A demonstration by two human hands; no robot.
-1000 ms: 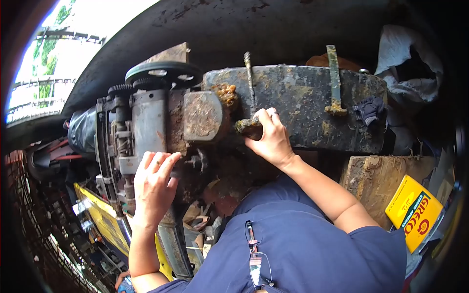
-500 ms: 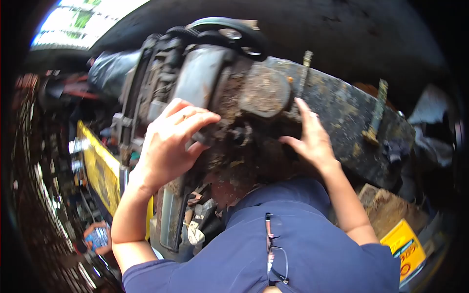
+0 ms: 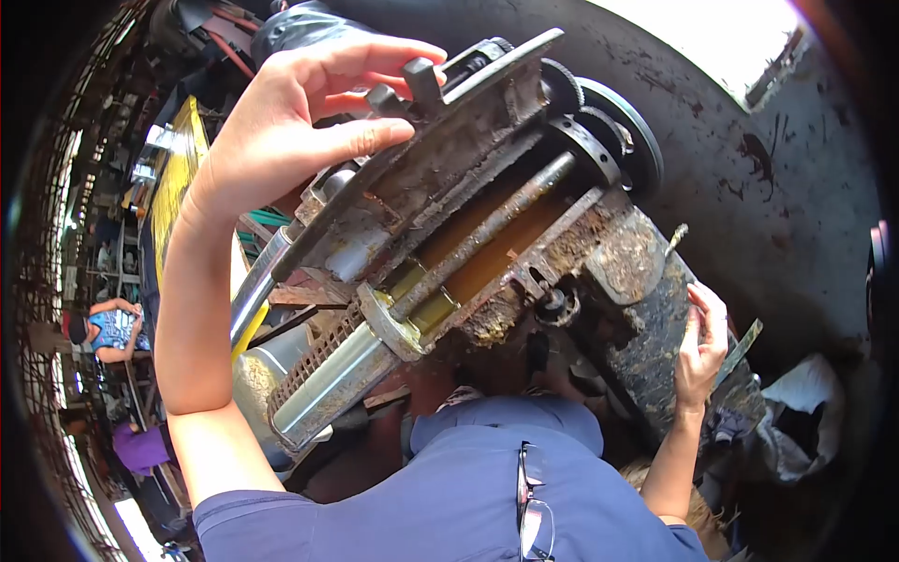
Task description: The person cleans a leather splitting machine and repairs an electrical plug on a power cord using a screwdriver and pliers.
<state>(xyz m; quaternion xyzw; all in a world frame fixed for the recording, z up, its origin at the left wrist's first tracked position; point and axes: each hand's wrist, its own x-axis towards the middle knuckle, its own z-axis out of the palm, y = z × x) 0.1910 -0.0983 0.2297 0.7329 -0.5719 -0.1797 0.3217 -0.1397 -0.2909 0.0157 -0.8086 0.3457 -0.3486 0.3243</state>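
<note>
A dirty metal machine fills the middle. Its long cover (image 3: 449,178) is tilted up, and my left hand (image 3: 300,122) is closed around black knobs (image 3: 421,82) on its upper edge, thumb in front and fingers behind. Below the cover lies a trough of brown oily liquid (image 3: 496,244) crossed by a thick rod (image 3: 487,234). A shiny cylinder (image 3: 337,375) extends toward the lower left. On the right, my right hand (image 3: 702,351) has its fingers curled together with nothing visible in them. It is close to an upright greenish bolt (image 3: 737,354) by the dark bench plate (image 3: 646,356).
Round wheels (image 3: 627,131) sit at the machine's far end against a grey wall (image 3: 749,197). A yellow panel (image 3: 183,183) stands on the left, with a person (image 3: 114,328) farther back. A white sack (image 3: 801,412) lies at the right. Glasses (image 3: 534,510) hang from my shirt.
The machine's cover now stands raised with my left hand on it, exposing the liquid and rod. My right hand has gone from spread beside the machine to curled farther right. The view has turned.
</note>
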